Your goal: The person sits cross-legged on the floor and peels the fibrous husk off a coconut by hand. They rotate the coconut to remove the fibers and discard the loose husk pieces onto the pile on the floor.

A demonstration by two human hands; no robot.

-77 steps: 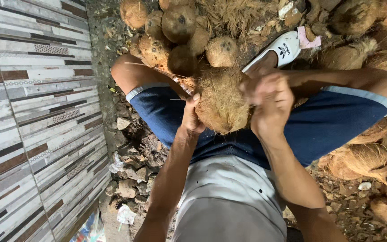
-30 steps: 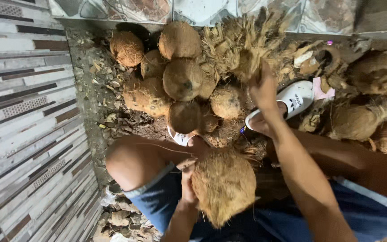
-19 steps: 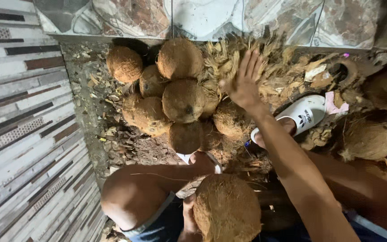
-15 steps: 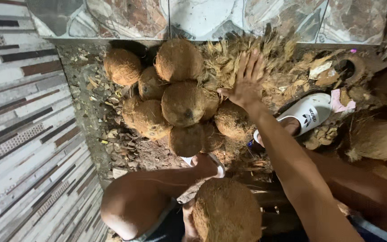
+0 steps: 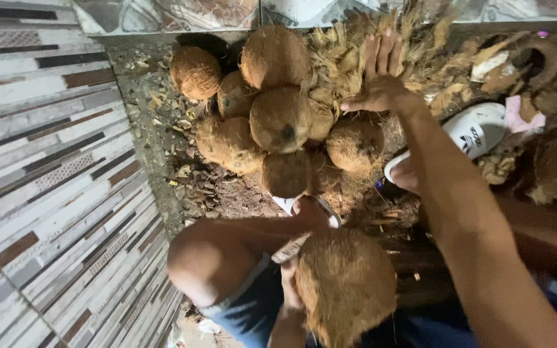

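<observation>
Right hand out at husk pile, left hand on coconut.
Right hand (image 5: pixel 381 87), fingers spread and empty, has moved up onto the loose husk (image 5: pixel 343 58); left hand (image 5: pixel 289 283) grips the husked coconut (image 5: pixel 346 290) at the lap.

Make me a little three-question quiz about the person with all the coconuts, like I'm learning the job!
1. True or false: the left hand is pressed against the husked coconut by the person's lap.
2. The right hand is: A) shut on a knife, B) open with fingers spread over the loose husk fibres, C) resting on the white shoe.
3. Fill in: the pile of coconuts sits in the corner beside a striped ____ wall.

Key: 1 true; 2 B; 3 tiled.
</observation>
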